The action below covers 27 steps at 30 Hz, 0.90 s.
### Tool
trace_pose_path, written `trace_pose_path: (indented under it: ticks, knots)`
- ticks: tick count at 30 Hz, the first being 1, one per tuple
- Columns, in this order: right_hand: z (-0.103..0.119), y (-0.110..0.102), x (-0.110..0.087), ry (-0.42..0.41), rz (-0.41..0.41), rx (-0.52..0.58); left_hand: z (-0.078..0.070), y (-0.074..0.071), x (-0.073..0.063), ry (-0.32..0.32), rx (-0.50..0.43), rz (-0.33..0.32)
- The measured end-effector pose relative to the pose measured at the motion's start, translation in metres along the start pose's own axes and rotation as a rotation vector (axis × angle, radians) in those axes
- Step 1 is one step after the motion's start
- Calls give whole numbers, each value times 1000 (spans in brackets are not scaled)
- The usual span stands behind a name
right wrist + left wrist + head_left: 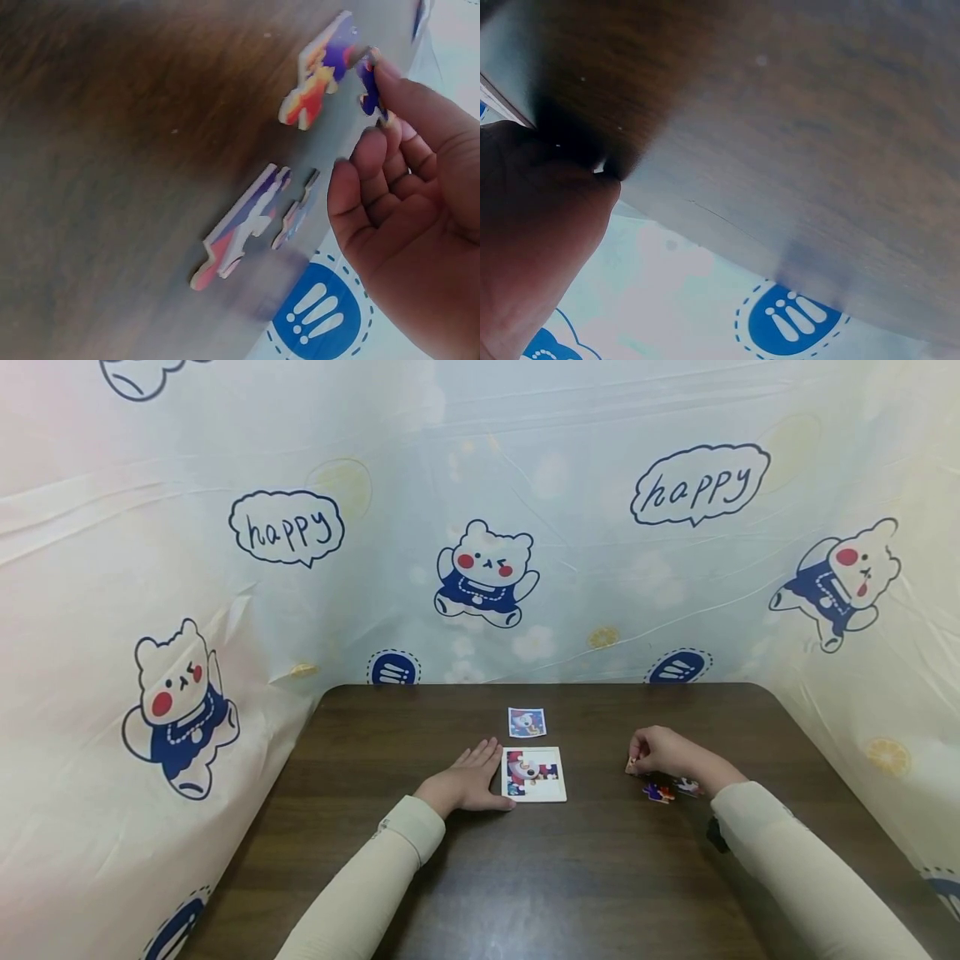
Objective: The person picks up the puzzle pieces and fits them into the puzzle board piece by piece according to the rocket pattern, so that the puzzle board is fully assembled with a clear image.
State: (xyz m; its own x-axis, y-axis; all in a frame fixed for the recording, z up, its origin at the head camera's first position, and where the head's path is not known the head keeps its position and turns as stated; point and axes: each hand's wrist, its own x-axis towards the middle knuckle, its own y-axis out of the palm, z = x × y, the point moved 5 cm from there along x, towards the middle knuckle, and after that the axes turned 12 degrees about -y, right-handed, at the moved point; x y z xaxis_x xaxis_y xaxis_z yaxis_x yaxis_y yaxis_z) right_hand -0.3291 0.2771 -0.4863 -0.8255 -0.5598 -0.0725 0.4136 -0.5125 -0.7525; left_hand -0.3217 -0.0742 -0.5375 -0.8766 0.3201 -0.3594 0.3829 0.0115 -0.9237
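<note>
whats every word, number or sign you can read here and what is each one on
"happy": left speech bubble, printed on the cloth
"happy": right speech bubble, same cloth
"!!!": round blue badge on the cloth, repeated elsewhere on it
Card and puzzle board: too small to tell whether they carry lettering

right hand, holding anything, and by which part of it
The right hand pinches a puzzle piece by its edge, at the thumb tip; opposing contact is hidden.
</note>
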Motion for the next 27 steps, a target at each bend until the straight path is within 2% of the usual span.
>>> trace_pose_path:
  ticks: [6, 10, 21, 27]
  knots:
    - [5, 0, 1, -48, -4, 8, 0, -1, -1, 3, -2, -7]
    - [7, 2, 3, -50, -7, 48, 0, -1, -2, 6, 2, -5]
    - [21, 10, 12, -83, -6, 263, 0, -2, -4, 9, 2, -15]
    - [26, 13, 18, -97, -20, 251, 0, 0, -1, 9, 8, -13]
